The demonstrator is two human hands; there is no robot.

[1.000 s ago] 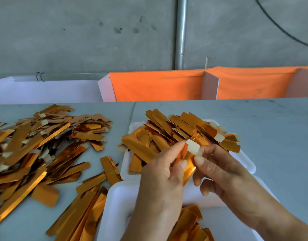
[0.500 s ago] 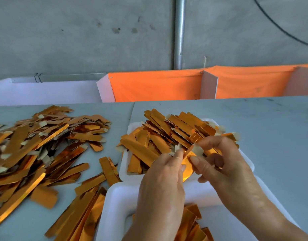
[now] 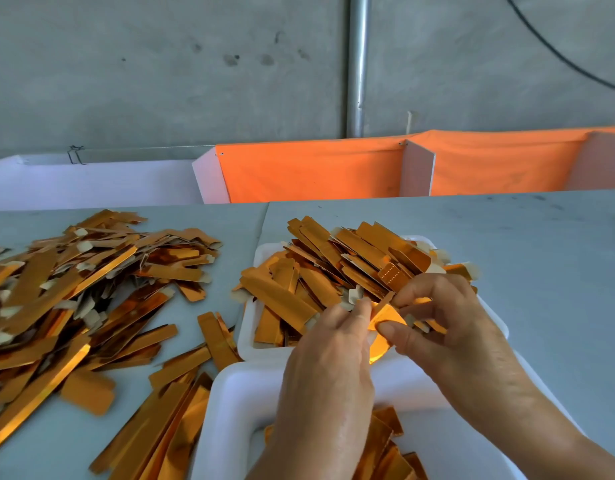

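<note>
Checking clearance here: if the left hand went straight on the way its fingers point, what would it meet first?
Probably the heap of gold strips in the far white tray, just beyond the strip the left hand pinches; height above the heap is unclear.

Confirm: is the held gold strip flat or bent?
Bent: the gold strip curves between the left hand and right hand, both pinching it.

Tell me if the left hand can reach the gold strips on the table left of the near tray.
Likely yes: those gold strips lie uncovered, but the left hand is pinching a held strip.
</note>
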